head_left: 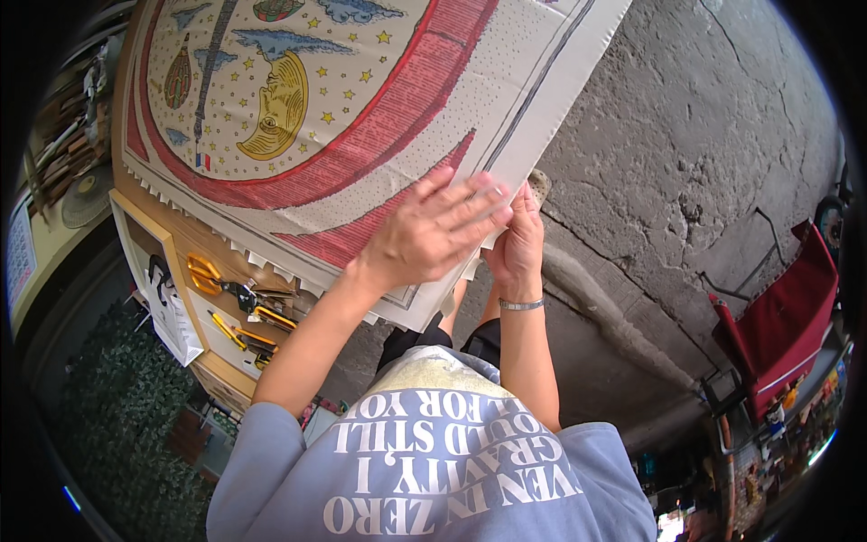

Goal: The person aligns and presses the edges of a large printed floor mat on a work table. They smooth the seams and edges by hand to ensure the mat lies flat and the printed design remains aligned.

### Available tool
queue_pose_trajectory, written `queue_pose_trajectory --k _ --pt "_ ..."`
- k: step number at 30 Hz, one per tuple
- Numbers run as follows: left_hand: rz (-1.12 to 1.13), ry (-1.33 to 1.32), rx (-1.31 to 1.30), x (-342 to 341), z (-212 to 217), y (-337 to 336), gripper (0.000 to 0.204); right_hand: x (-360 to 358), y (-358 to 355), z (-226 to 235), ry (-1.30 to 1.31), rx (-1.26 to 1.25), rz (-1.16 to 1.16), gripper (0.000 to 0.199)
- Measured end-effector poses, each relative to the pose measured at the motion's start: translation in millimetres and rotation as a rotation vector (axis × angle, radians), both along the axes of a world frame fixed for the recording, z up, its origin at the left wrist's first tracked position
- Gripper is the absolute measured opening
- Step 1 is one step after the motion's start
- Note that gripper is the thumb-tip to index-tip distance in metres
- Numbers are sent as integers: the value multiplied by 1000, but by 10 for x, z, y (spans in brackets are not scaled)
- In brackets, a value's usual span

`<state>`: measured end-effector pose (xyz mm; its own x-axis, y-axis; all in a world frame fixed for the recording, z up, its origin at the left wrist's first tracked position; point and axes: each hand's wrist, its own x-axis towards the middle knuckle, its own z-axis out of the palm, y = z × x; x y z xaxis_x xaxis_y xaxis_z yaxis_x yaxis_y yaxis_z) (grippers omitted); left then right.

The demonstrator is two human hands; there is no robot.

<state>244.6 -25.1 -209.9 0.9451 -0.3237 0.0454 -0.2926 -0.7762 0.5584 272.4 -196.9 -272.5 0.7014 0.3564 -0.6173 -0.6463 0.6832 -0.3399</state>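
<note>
A large cream printed fabric [370, 185] with a red ring, a yellow crescent moon, stars and clouds lies stretched over a board-like surface. Its left and front edges hang in small notched flaps. My left hand [433, 230] rests palm down on the fabric near its right corner, fingers stretched out and a little blurred. Beside it, my right hand [517, 242] is closed at the fabric's right edge, the edge pinched in its fingers; part of that grip is hidden. A metal band circles my right wrist.
To the left, an opened wooden drawer [181, 298] holds yellow-handled tools [206, 274] and pliers-like tools. Green foliage [108, 397] lies beyond it. Cracked grey concrete [677, 144] stretches along the right, with a dark red folding chair [786, 316] near the far right.
</note>
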Motion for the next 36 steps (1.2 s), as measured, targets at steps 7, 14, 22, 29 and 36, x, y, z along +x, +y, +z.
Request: queue_pose_trajectory --k 7,14,22,29,36 --pt "388 -214 43 428 -91 802 39 -124 52 -12 -31 47 3 30" --pt "455 -245 91 563 -238 1046 37 -162 83 -26 -110 -60 -3 30" --pt "457 -245 78 553 -257 1103 36 -143 199 43 -28 -16 9 38" --pt "460 -241 89 539 -293 1081 37 -191 137 -78 178 190 32 41" --pt "463 -222 77 566 -261 1059 38 -74 126 -210 30 424 155 32"
